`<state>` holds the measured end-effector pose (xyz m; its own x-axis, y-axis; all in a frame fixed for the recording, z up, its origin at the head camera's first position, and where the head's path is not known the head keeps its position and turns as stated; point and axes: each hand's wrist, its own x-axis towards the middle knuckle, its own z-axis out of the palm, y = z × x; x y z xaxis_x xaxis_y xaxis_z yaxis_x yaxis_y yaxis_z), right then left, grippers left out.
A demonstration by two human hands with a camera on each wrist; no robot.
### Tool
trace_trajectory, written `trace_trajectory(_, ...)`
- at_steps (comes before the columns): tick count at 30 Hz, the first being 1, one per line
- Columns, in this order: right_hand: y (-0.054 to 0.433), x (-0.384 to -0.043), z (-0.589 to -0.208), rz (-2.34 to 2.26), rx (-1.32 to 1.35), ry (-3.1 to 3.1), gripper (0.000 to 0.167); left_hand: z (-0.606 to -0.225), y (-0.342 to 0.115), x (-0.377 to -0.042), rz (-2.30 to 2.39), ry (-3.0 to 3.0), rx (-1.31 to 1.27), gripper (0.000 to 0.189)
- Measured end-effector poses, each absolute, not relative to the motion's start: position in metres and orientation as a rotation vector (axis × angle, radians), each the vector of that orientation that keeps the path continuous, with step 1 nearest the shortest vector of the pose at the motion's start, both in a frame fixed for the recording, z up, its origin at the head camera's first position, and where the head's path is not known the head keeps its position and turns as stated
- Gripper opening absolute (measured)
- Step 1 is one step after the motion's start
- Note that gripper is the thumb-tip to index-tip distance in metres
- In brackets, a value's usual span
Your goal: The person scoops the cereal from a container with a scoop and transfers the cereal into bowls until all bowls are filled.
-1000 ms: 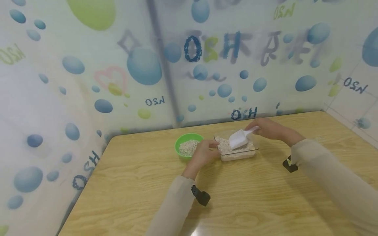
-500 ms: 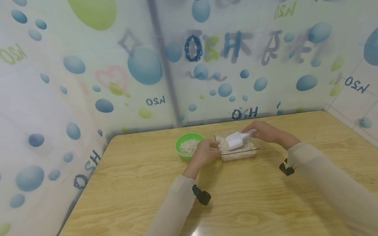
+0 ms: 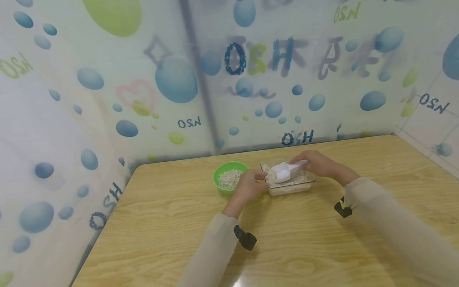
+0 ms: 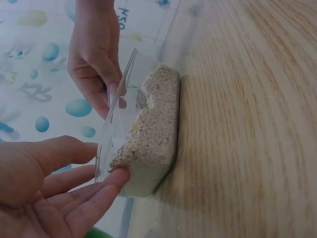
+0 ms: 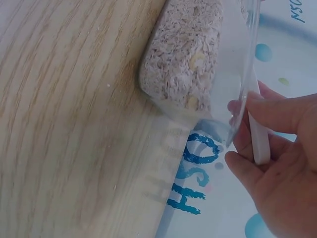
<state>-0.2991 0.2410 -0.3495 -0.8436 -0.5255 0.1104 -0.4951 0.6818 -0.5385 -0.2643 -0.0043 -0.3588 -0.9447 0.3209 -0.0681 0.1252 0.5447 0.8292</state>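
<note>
The fingers of the right hand [image 3: 317, 162] are clamped on the handle of a white scoop [image 3: 282, 172], whose blade lies left of them among the oat flakes [image 3: 300, 178] inside a clear rectangular container [image 3: 291, 191]. At the container's opposite end, the fingers of the left hand [image 3: 248, 185] are bent against the wall, thumb at the rim, gripping it lightly. Just behind these fingers, to their left, a green bowl [image 3: 216, 181] holds more flakes. Beneath everything spreads the wood-grain tabletop [image 3: 161, 223]; beyond the fingers rises a bubble-printed wall [image 3: 272, 127].
</note>
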Motion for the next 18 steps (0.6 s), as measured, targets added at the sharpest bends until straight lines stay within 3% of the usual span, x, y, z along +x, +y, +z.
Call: trace_trajectory(18,0.2392,-0.2902,-0.3573,-0.996,-0.857,2.855,0.027,-0.3592,-0.0060,-0.2637,1.360,2.572,0.386,0.032)
